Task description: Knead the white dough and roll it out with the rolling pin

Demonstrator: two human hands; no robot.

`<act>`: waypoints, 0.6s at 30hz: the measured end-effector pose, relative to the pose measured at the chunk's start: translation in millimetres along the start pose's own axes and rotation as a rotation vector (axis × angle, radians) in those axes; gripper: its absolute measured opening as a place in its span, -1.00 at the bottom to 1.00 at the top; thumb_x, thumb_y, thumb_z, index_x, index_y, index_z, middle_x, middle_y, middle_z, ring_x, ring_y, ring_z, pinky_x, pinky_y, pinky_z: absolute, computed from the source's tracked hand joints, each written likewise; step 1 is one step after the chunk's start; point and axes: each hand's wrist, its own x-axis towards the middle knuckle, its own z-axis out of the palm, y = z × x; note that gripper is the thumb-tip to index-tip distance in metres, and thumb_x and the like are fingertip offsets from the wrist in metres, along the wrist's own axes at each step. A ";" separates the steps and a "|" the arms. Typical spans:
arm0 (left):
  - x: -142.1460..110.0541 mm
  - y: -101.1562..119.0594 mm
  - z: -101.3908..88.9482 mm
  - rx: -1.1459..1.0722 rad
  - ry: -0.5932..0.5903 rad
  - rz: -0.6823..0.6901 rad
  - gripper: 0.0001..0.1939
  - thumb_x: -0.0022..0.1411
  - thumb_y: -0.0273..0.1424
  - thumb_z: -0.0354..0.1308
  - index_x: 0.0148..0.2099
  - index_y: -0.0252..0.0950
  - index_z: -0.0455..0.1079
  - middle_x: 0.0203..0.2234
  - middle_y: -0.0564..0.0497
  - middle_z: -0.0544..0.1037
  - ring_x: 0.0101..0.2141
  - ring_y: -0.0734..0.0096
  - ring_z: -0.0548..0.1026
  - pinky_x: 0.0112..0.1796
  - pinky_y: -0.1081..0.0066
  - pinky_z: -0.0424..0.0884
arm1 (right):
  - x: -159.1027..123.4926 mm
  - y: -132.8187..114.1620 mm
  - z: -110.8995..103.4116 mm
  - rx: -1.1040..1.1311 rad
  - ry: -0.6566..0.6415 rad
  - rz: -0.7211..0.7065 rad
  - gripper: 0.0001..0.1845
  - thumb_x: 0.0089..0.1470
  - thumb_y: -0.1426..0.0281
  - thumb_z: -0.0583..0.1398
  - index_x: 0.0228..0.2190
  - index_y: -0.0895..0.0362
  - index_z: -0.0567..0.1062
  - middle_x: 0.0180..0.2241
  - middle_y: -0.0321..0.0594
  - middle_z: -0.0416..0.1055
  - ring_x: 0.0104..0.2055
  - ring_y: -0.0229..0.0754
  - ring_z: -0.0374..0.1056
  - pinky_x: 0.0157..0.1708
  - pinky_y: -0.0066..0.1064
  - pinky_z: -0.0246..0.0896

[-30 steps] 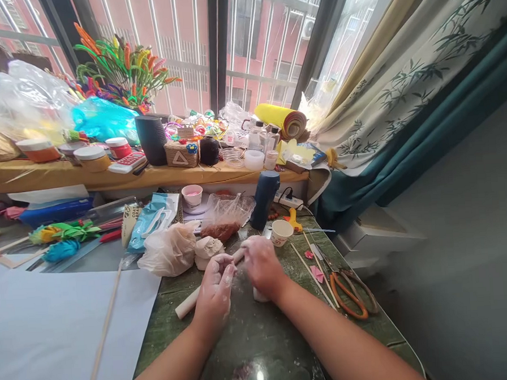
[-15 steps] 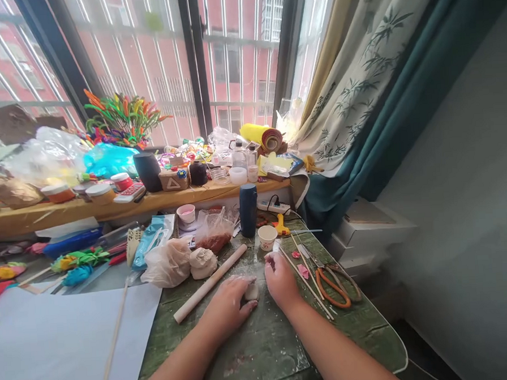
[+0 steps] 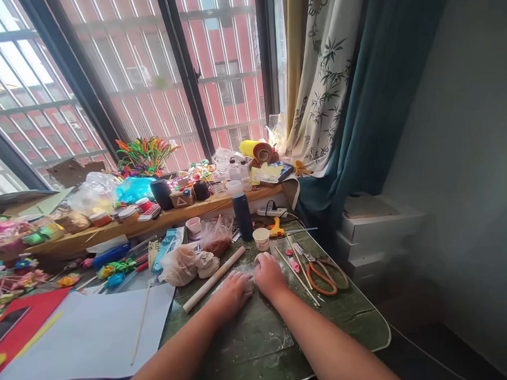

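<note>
My left hand [image 3: 235, 292] rests low on the dark green table with its fingers curled over a small pale lump of clay, now mostly hidden. Close beside it, my right hand [image 3: 269, 275] is closed, fingers folded inward; what it may hold is hidden. White powder coats the fingers. A wooden rolling pin [image 3: 213, 280] lies diagonally beyond my left hand. Behind the pin sits a larger chunk of white clay [image 3: 207, 265], next to a crumpled plastic bag [image 3: 180, 266]. A paper cup [image 3: 262, 239] stands just past my right hand.
To the right lie thin wooden sticks [image 3: 295, 274], orange-handled scissors [image 3: 323, 278] and pink scraps. A dark blue cylinder [image 3: 242, 218] stands behind, near a yellow glue gun [image 3: 276, 227]. White paper [image 3: 99, 328] with a stick covers the left side. Jars and craft materials crowd the sill.
My right hand has let go of the rolling pin, which now lies on the table. My left hand has taken the clay lump, and both hands have come together. The view has swung left.
</note>
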 end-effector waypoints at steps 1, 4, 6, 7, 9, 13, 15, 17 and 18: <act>1.6 -0.7 -1.3 0.011 -0.009 0.015 -0.55 0.33 -0.43 0.17 0.24 -0.23 0.29 0.10 -0.15 0.50 0.12 0.05 0.42 0.16 0.04 0.37 | 0.2 0.0 0.1 -0.007 -0.002 0.001 -0.78 0.05 0.61 0.11 -0.32 0.09 0.46 -0.23 -0.13 0.46 -0.11 -0.03 0.34 -0.09 -0.30 0.14; 7.6 -5.9 -7.0 0.038 -0.056 0.083 -0.55 0.31 -0.41 0.21 0.22 -0.21 0.32 0.05 -0.14 0.51 0.06 0.05 0.46 0.11 0.06 0.41 | 1.0 0.2 0.3 -0.026 -0.007 0.005 -0.77 0.04 0.62 0.12 -0.33 0.08 0.45 -0.24 -0.15 0.46 -0.12 -0.05 0.34 -0.10 -0.32 0.13; 11.7 -11.0 -10.6 0.044 -0.093 0.139 -0.60 0.31 -0.38 0.22 0.18 -0.20 0.35 0.00 -0.13 0.53 0.01 0.06 0.49 0.09 0.08 0.42 | 1.5 1.0 0.7 -0.037 -0.011 0.006 -0.77 0.04 0.62 0.12 -0.32 0.08 0.45 -0.24 -0.16 0.46 -0.12 -0.06 0.34 -0.10 -0.33 0.13; 13.4 -13.8 -11.9 0.050 -0.111 0.174 -0.62 0.32 -0.38 0.21 0.17 -0.20 0.37 -0.02 -0.13 0.54 -0.01 0.07 0.50 0.09 0.09 0.42 | 1.5 1.6 1.1 -0.042 -0.014 0.005 -0.77 0.05 0.62 0.12 -0.31 0.08 0.45 -0.23 -0.16 0.47 -0.12 -0.06 0.34 -0.10 -0.33 0.13; 15.7 -18.7 -13.0 0.070 -0.131 0.240 -0.66 0.36 -0.37 0.18 0.16 -0.21 0.37 -0.02 -0.14 0.53 0.00 0.08 0.50 0.10 0.09 0.41 | 1.4 3.1 2.2 -0.052 -0.021 0.004 -0.77 0.06 0.61 0.11 -0.30 0.09 0.46 -0.22 -0.16 0.47 -0.11 -0.06 0.34 -0.09 -0.32 0.13; 16.9 -24.1 -12.1 0.020 -0.136 0.271 -0.64 0.37 -0.36 0.14 0.19 -0.25 0.36 0.01 -0.18 0.52 0.03 0.06 0.51 0.12 0.07 0.40 | 0.7 5.1 3.9 -0.079 -0.035 0.004 -0.76 0.07 0.60 0.11 -0.27 0.09 0.47 -0.20 -0.13 0.47 -0.10 -0.02 0.34 -0.09 -0.29 0.13; 17.8 -25.4 -12.3 -0.093 -0.154 0.232 -0.63 0.35 -0.35 0.16 0.18 -0.23 0.39 0.04 -0.18 0.52 0.04 0.05 0.51 0.14 0.06 0.37 | 0.3 5.3 4.1 -0.089 -0.038 0.003 -0.76 0.08 0.60 0.09 -0.27 0.09 0.47 -0.20 -0.12 0.47 -0.10 -0.01 0.33 -0.09 -0.28 0.13; 21.3 -27.9 -14.2 -0.305 -0.150 0.138 -0.63 0.28 -0.31 0.22 0.12 -0.20 0.45 0.03 -0.16 0.54 0.06 0.03 0.50 0.19 0.04 0.32 | 0.1 5.4 3.9 -0.092 -0.041 0.000 -0.75 0.08 0.60 0.09 -0.27 0.09 0.47 -0.20 -0.11 0.47 -0.10 0.00 0.33 -0.09 -0.27 0.13; 24.4 -30.0 -15.9 -0.426 -0.129 0.074 -0.64 0.24 -0.28 0.26 0.08 -0.19 0.48 0.00 -0.14 0.57 0.05 0.02 0.51 0.20 0.04 0.29 | 0.0 5.5 3.8 -0.092 -0.043 -0.002 -0.75 0.08 0.60 0.09 -0.27 0.08 0.47 -0.20 -0.11 0.47 -0.11 0.00 0.33 -0.08 -0.26 0.14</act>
